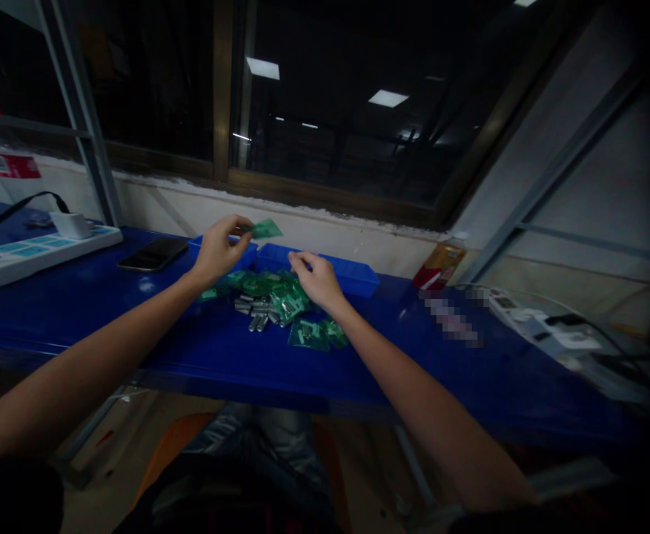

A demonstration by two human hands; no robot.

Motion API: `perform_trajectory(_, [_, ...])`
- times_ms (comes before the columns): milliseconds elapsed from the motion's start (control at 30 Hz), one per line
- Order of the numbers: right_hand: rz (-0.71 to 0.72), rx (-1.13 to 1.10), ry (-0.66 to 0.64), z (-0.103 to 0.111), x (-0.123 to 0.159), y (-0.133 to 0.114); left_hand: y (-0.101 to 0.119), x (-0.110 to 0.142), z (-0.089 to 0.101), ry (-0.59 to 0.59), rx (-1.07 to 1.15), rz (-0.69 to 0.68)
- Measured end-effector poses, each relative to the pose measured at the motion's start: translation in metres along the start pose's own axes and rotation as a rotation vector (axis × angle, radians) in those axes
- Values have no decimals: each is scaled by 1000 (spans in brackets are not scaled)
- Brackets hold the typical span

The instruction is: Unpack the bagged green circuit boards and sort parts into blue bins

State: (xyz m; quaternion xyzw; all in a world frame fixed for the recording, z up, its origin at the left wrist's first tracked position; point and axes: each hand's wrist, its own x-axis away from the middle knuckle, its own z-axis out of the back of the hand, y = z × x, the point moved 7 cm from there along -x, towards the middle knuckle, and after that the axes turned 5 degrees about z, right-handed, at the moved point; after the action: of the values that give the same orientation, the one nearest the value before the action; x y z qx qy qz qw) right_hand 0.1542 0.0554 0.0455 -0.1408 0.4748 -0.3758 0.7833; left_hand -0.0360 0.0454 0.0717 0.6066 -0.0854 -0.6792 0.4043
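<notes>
My left hand (220, 248) is raised over the blue bench, pinching a small green plastic bag (265, 228) between thumb and fingers. My right hand (316, 279) hovers with curled fingers over a heap of green bags (280, 297) and several small metal cylinders (255, 310); what its fingertips hold, if anything, I cannot make out. Two shallow blue trays (352, 276) stand just behind the heap, against the wall.
A dark phone (153, 254) lies left of the trays. A white power strip (35, 252) with a plug sits at far left, another power strip (530, 319) with cables at right. A red-yellow box (440, 265) leans by the wall. The blue bench edge (236, 382) runs in front.
</notes>
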Motion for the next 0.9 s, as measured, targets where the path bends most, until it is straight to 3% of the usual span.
perform_trajectory(133, [-283,-472,2,-13,4,8,36,21,-36,-238,-86,-307])
perform_trajectory(233, [-287,-492,122,-4,5,9,45,29,-52,-332,-119,-369])
perform_trajectory(300, [-142,-308,183,8,4,2,36,26,-55,-357,-81,-225])
perform_trajectory(433, [252,159,105,9,6,-25,-2,22,-58,-428,312,391])
perform_trajectory(500, [324,274,61,3,9,-31,-15,28,-62,-452,485,634])
perform_trajectory(567, [354,347,37,-2,11,-35,-20,31,-65,-461,562,737])
perform_trajectory(667, [359,393,48,-4,12,-38,-21,24,-61,-396,576,693])
perform_trajectory(733, [328,380,97,0,11,-38,-25,13,-45,-262,468,587])
perform_trajectory(900, [270,395,119,4,8,-31,-37,-14,23,105,-257,173])
